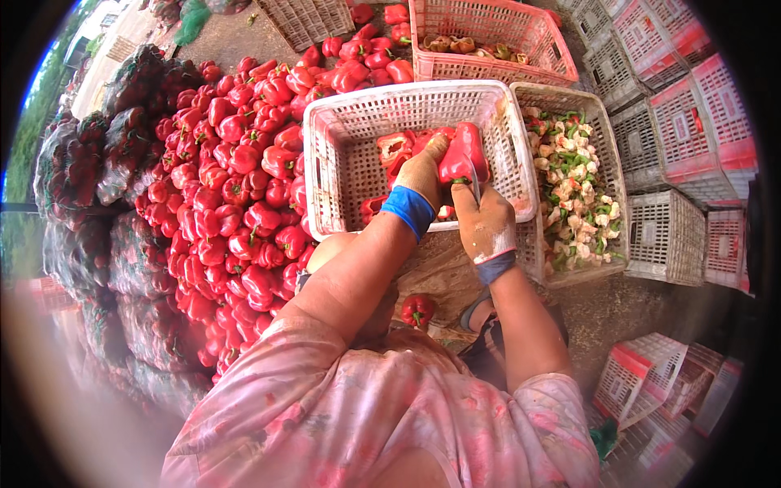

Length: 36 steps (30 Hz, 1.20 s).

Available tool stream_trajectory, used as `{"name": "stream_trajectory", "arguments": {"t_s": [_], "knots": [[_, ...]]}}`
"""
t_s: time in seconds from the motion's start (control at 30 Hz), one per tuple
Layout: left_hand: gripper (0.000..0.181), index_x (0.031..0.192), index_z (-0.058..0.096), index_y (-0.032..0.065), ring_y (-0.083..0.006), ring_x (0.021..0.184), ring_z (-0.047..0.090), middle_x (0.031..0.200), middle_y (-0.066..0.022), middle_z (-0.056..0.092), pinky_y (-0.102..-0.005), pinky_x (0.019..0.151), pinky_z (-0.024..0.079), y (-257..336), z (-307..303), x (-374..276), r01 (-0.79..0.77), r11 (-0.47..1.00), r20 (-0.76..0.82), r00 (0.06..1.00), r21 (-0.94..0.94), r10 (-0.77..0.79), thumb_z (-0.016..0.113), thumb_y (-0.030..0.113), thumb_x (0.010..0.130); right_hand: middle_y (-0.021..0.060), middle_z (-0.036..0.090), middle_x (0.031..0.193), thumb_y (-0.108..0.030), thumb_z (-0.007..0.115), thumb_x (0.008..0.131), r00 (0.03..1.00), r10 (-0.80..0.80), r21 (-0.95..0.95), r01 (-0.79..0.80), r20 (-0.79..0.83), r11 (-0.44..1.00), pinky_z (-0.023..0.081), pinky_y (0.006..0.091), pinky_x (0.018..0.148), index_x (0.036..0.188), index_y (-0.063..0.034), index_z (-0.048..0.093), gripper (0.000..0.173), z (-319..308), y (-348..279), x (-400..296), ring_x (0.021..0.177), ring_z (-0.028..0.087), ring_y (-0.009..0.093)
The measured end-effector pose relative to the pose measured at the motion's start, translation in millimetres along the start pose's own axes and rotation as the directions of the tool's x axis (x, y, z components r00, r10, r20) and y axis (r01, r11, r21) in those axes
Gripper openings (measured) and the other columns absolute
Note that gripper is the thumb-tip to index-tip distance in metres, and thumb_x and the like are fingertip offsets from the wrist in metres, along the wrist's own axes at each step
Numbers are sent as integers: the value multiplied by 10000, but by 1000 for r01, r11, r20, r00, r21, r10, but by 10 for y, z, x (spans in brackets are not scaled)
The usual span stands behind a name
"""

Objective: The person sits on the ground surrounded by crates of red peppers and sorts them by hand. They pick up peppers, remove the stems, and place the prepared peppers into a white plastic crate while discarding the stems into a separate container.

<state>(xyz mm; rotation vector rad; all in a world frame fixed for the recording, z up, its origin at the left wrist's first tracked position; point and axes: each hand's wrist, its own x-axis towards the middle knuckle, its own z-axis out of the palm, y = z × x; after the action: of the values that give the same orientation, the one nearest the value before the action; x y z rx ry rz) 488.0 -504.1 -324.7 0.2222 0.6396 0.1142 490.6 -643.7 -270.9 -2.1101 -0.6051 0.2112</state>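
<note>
My gloved left hand [425, 169] grips a whole red bell pepper [465, 146] over a white plastic crate [421, 91]. My gloved right hand [485, 222] is closed around a small knife [475, 174], whose blade lies against the pepper near its green stem. The handle is hidden in the fist. Inside the crate, cut red pepper pieces [393, 148] lie below my hands, some with the pale inside showing. Right of the crate stands a second crate [558, 279] filled with pepper cores and green stems [576, 183].
A large heap of red bell peppers [244, 177] spreads on the left, beside stacked net sacks [76, 177]. A pink crate [488, 67] holds some discoloured pepper pieces. One pepper [418, 309] lies between my feet. Stacked crates [665, 134] line the right side.
</note>
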Motion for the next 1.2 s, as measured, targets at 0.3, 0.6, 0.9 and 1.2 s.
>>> {"name": "stream_trajectory", "arguments": {"t_s": [0.3, 0.6, 0.9, 1.2], "knots": [[382, 1137, 653, 35, -228, 823, 670, 993, -107, 690, -341, 779, 559, 35, 148, -74, -312, 927, -77, 939, 207, 334, 598, 384, 992, 208, 674, 761, -335, 656, 919, 921, 329, 220, -373, 210, 901, 516, 428, 658, 882, -16, 689, 323, -151, -99, 133, 733, 683, 364], [342, 1009, 618, 2, -366, 798, 652, 869, -195, 677, -434, 731, 507, 29, 299, -280, -555, -91, 351, 381, 827, 856, 718, 311, 902, 240, 652, 776, -197, 583, 910, 974, -168, -445, 220, 153, 868, 539, 453, 695, 917, -16, 682, 206, 4, -2, 255, 774, 683, 373], [388, 961, 620, -3, -406, 795, 645, 861, -215, 675, -439, 753, 509, 87, 278, -205, -448, -89, 280, 381, 890, 881, 717, 368, 900, 226, 672, 790, -179, 573, 884, 823, -264, -623, 557, 503, 549, 550, 428, 659, 883, -36, 687, 183, 197, 353, 375, 776, 702, 335], [463, 1111, 669, -5, -228, 835, 663, 1008, -109, 706, -360, 789, 534, 294, -3, 166, -546, 731, -193, 731, 409, 654, 629, 434, 968, 289, 669, 1001, -369, 552, 933, 898, 142, -335, 6, 415, 942, 504, 523, 859, 1029, -28, 671, 374, 79, 73, 299, 974, 648, 452]]}}
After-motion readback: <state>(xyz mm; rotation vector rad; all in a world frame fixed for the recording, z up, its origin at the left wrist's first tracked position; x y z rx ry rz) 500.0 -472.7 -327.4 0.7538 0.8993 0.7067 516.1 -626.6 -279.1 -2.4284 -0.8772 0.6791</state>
